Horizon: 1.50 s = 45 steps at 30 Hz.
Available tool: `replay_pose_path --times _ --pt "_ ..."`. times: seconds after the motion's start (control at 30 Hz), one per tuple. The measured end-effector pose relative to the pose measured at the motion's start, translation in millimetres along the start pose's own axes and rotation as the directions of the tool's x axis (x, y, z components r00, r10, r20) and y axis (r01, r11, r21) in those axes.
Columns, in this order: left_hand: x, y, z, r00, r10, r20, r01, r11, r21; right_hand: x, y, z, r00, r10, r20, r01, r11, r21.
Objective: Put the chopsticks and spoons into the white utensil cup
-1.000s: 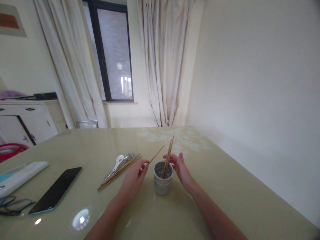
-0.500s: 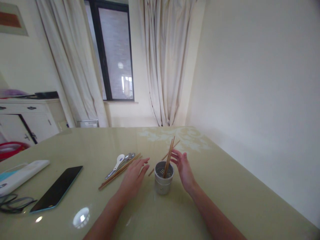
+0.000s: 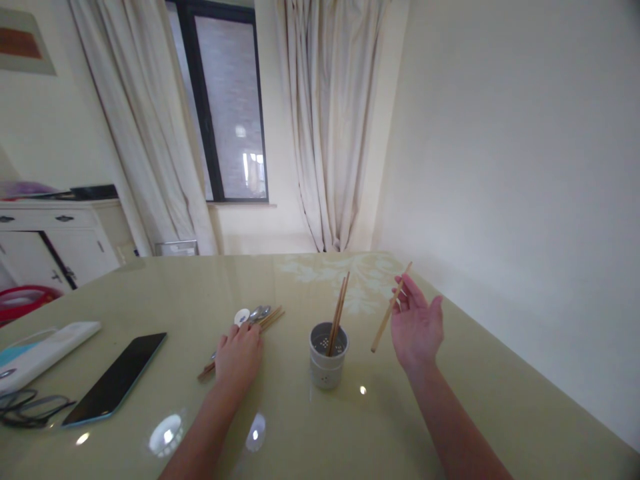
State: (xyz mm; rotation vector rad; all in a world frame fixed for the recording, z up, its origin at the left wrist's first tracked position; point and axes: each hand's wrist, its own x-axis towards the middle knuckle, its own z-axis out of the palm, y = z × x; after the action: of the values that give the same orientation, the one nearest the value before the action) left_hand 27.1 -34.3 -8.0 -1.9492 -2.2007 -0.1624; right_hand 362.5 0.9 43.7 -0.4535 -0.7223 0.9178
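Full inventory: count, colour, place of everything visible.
Table: 1, pale green, foreground
Cup: 1, grey, mid-table
Chopsticks: at least 2, brown, inside cup
Loose chopstick: 1, tan, right of cup
Chopstick pile: unclear count, brown, left of cup
Metal spoons: 2 visible, silver, beside pile
White spoon: 1, white, beside pile
Phone: 1, black, left
Device: 1, white, left edge
Cord: unclear count, dark, lower left
Basin: 1, red, far left
Cabinet: 1, white, back left
Clutter: several, mixed, atop cabinet
Window: 1, dark-framed, behind table
Curtains: 2, cream, flanking window
Picture: 1, grey-brown, upper left
Wall: 1, cream, right
Left hand: 1, bare, over pile
Right hand: 1, bare, holding loose chopstick
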Motion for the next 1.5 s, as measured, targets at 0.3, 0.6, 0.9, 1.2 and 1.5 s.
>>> replay_pose_path --times 0.3,0.6,0.9,1.2,1.5 --pt "0 1 -5 0.998 -0.048 0.041 0.049 0.999 -0.012 -18 2 16 0.986 -0.049 0.157 0.059 0.997 -0.057" --pt "0 -1 -7 0.997 -0.052 0.053 0.053 0.999 -0.011 -26 15 14 0.913 -0.011 0.407 0.103 0.973 -0.205" --pt "3 -3 0 0.997 -0.045 0.063 0.048 0.998 -0.044 -36 17 13 0.786 0.117 0.607 0.213 0.87 -0.444" --pt "6 6 4 0.999 0.006 -0.05 -0.018 0.969 -0.245 -36 28 14 0.89 0.074 0.45 0.117 0.916 -0.383" --pt "-2 40 9 0.968 0.105 -0.228 -0.244 0.607 -0.756 -41 61 11 0.856 0.454 0.247 -0.295 0.821 -0.488"
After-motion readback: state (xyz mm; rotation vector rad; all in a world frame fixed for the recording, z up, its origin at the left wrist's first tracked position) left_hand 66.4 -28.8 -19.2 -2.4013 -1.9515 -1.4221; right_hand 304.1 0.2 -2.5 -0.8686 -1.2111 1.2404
